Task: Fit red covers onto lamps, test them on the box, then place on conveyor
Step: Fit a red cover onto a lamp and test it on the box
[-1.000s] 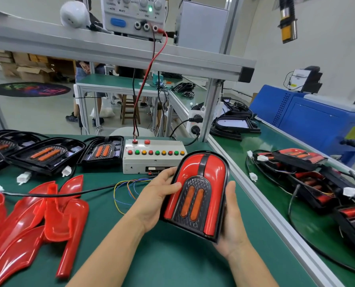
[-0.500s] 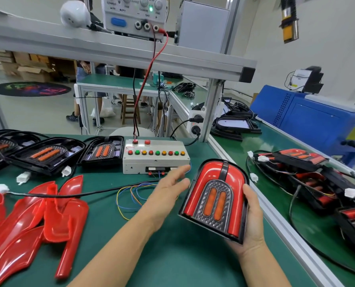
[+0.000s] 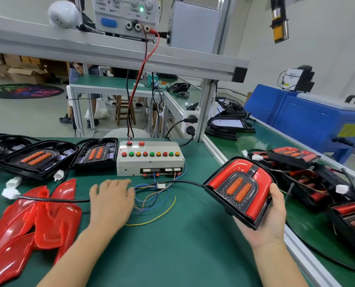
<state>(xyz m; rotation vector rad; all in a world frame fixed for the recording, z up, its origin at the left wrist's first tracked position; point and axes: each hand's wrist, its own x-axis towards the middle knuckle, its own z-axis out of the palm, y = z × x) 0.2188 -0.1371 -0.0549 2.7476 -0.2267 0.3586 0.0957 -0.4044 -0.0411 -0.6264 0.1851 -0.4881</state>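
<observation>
Two bare hands work over a green counter (image 3: 182,255). Her or his right hand (image 3: 269,222) cups a lamp (image 3: 239,189) from below, fingers curled round its far edge, holding it tilted in the air above the counter's right edge, beside the conveyor (image 3: 309,228). A red cover already sits on this lamp, framing two orange strips. The left hand (image 3: 110,201) lies flat on the counter with relaxed fingers, holding nothing as far as can be seen; it rests where the lamp's black cable (image 3: 178,182) runs across, with a white connector (image 3: 161,185) lying among loose coloured wires just in front of the test box (image 3: 149,160).

Judging from this, the cover is fitted on this lamp, and it looks headed for the conveyor; whether its test is finished cannot be told, since the connector seems to lie free rather than plugged into the box.

More work remains. Three or so uncovered lamps (image 3: 38,158) in black housings wait at the back left of the counter, and a heap of loose red covers (image 3: 27,224) lies at front left. On the conveyor to the right, several covered lamps (image 3: 296,154) lie in a loose cluster with their cables and white plugs.

No bins or trays are in view; parts lie directly on the counter and the belt.
</observation>
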